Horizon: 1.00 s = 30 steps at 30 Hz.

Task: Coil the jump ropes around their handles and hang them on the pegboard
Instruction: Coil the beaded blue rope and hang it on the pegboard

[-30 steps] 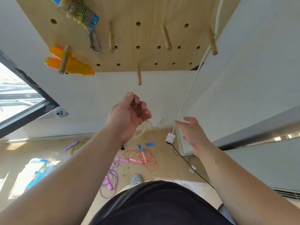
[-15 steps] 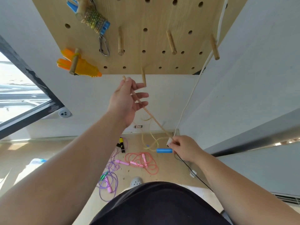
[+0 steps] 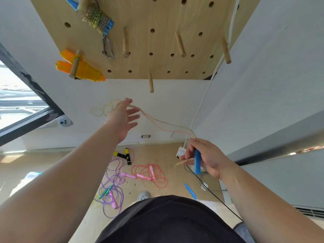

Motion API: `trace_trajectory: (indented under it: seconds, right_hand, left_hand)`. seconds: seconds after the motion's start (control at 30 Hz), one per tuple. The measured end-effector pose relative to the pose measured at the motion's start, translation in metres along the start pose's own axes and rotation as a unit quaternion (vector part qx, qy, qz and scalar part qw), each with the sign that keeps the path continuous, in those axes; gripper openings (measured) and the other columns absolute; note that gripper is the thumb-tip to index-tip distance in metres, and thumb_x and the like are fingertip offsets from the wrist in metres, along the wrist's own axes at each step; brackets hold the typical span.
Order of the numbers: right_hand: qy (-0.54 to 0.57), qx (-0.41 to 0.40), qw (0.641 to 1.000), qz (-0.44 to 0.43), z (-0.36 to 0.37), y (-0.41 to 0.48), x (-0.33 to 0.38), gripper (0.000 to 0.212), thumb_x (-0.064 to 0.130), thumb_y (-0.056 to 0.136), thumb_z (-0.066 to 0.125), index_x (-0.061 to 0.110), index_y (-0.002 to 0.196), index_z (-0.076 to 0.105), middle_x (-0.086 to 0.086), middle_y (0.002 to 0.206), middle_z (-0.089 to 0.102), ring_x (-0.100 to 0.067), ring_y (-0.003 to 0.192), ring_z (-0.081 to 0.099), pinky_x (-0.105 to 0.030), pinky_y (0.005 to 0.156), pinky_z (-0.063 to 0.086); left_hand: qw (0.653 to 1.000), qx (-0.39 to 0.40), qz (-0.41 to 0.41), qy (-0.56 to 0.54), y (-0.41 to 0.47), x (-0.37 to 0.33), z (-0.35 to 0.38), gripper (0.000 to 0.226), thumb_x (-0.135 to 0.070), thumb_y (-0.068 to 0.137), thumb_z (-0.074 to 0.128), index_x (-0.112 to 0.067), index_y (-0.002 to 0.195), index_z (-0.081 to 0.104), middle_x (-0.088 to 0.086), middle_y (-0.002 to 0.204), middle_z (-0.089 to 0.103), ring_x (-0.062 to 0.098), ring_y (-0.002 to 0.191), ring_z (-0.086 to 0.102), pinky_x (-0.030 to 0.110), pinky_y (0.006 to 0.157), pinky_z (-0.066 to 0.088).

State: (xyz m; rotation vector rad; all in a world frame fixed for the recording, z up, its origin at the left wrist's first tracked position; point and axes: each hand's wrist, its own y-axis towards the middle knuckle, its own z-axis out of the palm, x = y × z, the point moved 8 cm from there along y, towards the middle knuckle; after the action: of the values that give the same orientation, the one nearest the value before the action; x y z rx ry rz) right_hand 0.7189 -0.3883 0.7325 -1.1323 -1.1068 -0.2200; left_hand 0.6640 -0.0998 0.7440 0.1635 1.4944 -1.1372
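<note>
The right hand (image 3: 208,158) is curled around a blue handle (image 3: 197,162) low by the wall. Its pale rope (image 3: 157,121) runs up to the left hand (image 3: 122,116), fingers spread loose with the cord draped over the top ones, just below the pegboard (image 3: 157,14); a pink rope (image 3: 157,179) lies on the floor

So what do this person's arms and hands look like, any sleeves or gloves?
The left arm and right arm are bare, no sleeves showing. The left hand and right hand have no gloves, and no watch, bracelet or ring shows. A black garment covers the torso.
</note>
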Motion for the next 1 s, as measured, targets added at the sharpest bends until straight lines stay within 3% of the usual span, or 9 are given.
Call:
trace_trajectory:
  seconds: [0.07,0.13,0.27,0.33,0.47,0.63,0.73,0.83,1.0]
  right_hand:
    - [0.089,0.022,0.996,-0.006,0.015,-0.001,0.018,0.038,0.029,0.107,0.044,0.011,0.076,0.051,-0.015,0.073,0.059,-0.037,0.091,0.071,-0.056,0.09,0.057]
    - [0.158,0.038,0.987,-0.016,0.029,-0.001,0.036,0.04,0.029,0.108,0.044,0.012,0.073,0.051,-0.013,0.07,0.057,-0.034,0.086,0.07,-0.055,0.085,0.058]
    - [0.271,0.057,0.96,-0.037,0.047,0.003,0.061,0.041,0.033,0.107,0.042,0.015,0.07,0.048,-0.009,0.066,0.053,-0.028,0.076,0.068,-0.058,0.083,0.059]
    - [0.3,0.034,0.952,-0.046,0.039,0.009,0.067,0.042,0.035,0.107,0.042,0.016,0.07,0.047,-0.007,0.064,0.051,-0.025,0.073,0.067,-0.051,0.072,0.061]
    - [0.379,-0.057,0.922,-0.047,0.001,0.016,0.071,0.043,0.036,0.106,0.044,0.016,0.068,0.047,-0.004,0.06,0.05,-0.023,0.066,0.064,-0.048,0.072,0.057]
    - [0.478,-0.119,0.868,-0.069,-0.037,0.027,0.074,0.046,0.036,0.109,0.038,0.015,0.068,0.044,-0.004,0.058,0.047,-0.023,0.059,0.063,-0.051,0.075,0.053]
    - [0.493,-0.131,0.857,-0.069,-0.046,0.032,0.071,0.047,0.035,0.11,0.035,0.013,0.07,0.044,-0.006,0.058,0.054,-0.024,0.066,0.066,-0.05,0.074,0.055]
    - [0.5,-0.146,0.852,-0.055,-0.051,0.037,0.061,0.046,0.034,0.111,0.034,0.011,0.072,0.045,-0.009,0.061,0.061,-0.025,0.076,0.068,-0.045,0.068,0.061]
    - [0.522,-0.191,0.83,-0.045,-0.072,0.04,0.034,0.045,0.032,0.11,0.037,0.012,0.071,0.044,-0.008,0.058,0.057,-0.024,0.068,0.063,-0.046,0.071,0.062]
  left_hand:
    - [0.996,0.047,-0.065,0.046,-0.002,0.026,0.007,0.074,-0.067,0.096,0.048,-0.015,0.148,0.044,0.014,0.137,0.06,0.035,0.122,0.059,0.05,0.108,0.042]
    - [0.98,0.126,-0.113,0.106,-0.013,0.062,0.023,0.094,-0.084,0.086,0.039,-0.013,0.146,0.048,0.011,0.139,0.059,0.032,0.127,0.055,0.05,0.114,0.034]
    - [0.899,0.376,-0.065,0.215,-0.07,0.109,0.075,0.073,-0.083,0.085,0.037,-0.026,0.103,0.078,-0.01,0.127,0.07,0.011,0.131,0.055,0.045,0.115,0.03]
    - [0.863,0.406,-0.033,0.299,-0.083,0.127,0.082,0.055,-0.073,0.079,0.053,-0.024,0.081,0.077,-0.006,0.117,0.074,0.008,0.118,0.062,0.042,0.113,0.037]
    - [0.829,0.33,-0.023,0.451,-0.062,0.159,0.05,0.036,-0.066,0.08,0.063,-0.032,0.076,0.075,-0.005,0.093,0.074,0.009,0.078,0.058,0.04,0.087,0.05]
    - [0.86,0.146,-0.071,0.483,-0.037,0.185,-0.035,0.035,-0.033,0.104,0.054,-0.006,0.083,0.061,0.002,0.071,0.051,0.014,0.061,0.045,0.029,0.06,0.038]
    - [0.865,0.067,-0.089,0.489,-0.029,0.188,-0.064,0.035,-0.032,0.106,0.046,-0.007,0.09,0.065,0.003,0.067,0.051,0.016,0.057,0.044,0.028,0.057,0.035]
    - [0.875,0.009,-0.073,0.478,-0.019,0.18,-0.077,0.041,-0.032,0.106,0.047,-0.004,0.078,0.059,0.003,0.062,0.048,0.019,0.057,0.043,0.03,0.058,0.032]
    - [0.873,-0.046,-0.061,0.481,-0.011,0.165,-0.101,0.041,-0.031,0.105,0.05,-0.005,0.075,0.055,0.008,0.066,0.049,0.02,0.055,0.04,0.028,0.054,0.031]
